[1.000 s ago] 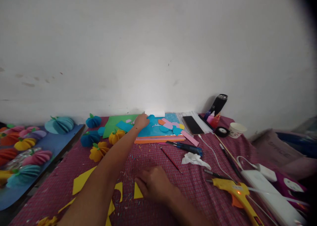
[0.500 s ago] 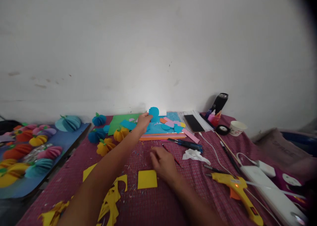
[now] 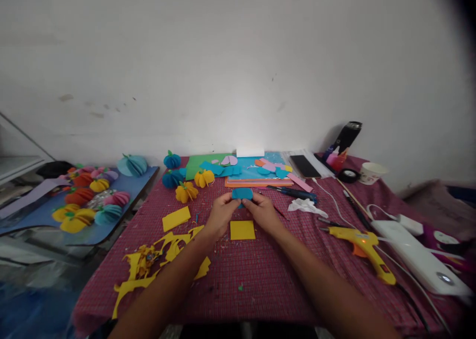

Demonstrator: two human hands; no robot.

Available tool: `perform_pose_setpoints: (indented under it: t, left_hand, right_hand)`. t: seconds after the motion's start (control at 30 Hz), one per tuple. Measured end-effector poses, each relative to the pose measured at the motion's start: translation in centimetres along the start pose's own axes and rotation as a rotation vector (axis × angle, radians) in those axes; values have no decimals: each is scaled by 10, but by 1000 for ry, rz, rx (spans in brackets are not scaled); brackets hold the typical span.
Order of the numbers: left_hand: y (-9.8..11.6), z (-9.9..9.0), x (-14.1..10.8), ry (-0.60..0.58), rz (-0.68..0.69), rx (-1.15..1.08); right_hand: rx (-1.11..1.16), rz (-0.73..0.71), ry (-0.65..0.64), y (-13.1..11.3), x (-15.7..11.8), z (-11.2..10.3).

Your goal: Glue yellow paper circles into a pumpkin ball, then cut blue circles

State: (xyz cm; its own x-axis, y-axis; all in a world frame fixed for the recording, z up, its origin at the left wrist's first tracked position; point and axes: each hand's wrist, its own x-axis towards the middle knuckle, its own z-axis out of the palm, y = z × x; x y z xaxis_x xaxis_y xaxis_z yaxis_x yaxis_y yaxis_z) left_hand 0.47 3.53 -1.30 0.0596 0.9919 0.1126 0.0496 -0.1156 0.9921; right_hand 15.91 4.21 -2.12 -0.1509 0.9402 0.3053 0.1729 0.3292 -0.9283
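Note:
A blue paper cutout [image 3: 242, 194] is pinched between both hands above the middle of the table. My left hand [image 3: 222, 212] grips its left side, and my right hand [image 3: 265, 212] has hold of the right side. Just below them a yellow paper square [image 3: 243, 230] lies flat on the cloth. A second yellow paper piece [image 3: 176, 219] rests to the left of my left hand. Yellow paper scraps [image 3: 163, 254] are spread beside and under my left forearm. A red pencil-like stick [image 3: 279, 211] lies partly behind my right hand.
Paper pumpkins [image 3: 186, 192] stand at the back left, more on a blue side table [image 3: 143, 183]. Coloured sheets [image 3: 256, 182] lie at the back. On the right are a yellow glue gun [image 3: 362, 242], white power strip [image 3: 414, 254], phone [image 3: 305, 166], paper cup [image 3: 372, 173] and black bottle [image 3: 348, 136].
My left hand has drawn the blue cutout back from the paper pile toward me. My right hand has risen from beside the yellow square and now grips the cutout too. The view has shifted left.

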Motion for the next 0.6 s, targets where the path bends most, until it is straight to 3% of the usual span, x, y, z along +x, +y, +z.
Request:
perform_pose_setpoints:
  t: [0.17, 0.27, 0.43, 0.6]
  left_hand:
    - [-8, -22, 9, 2, 93, 73]
    - [-20, -32, 11, -90, 167, 160]
    - [-35, -31, 7, -265, 109, 135]
    - [-41, -22, 4, -325, 151, 206]
  right_hand:
    - [-506, -137, -78, -4, 4, -21]
    - [-823, -152, -182, -8, 4, -25]
    - [-853, -109, -261, -5, 2, -18]
    - [-803, -126, -285, 5, 3, -17]
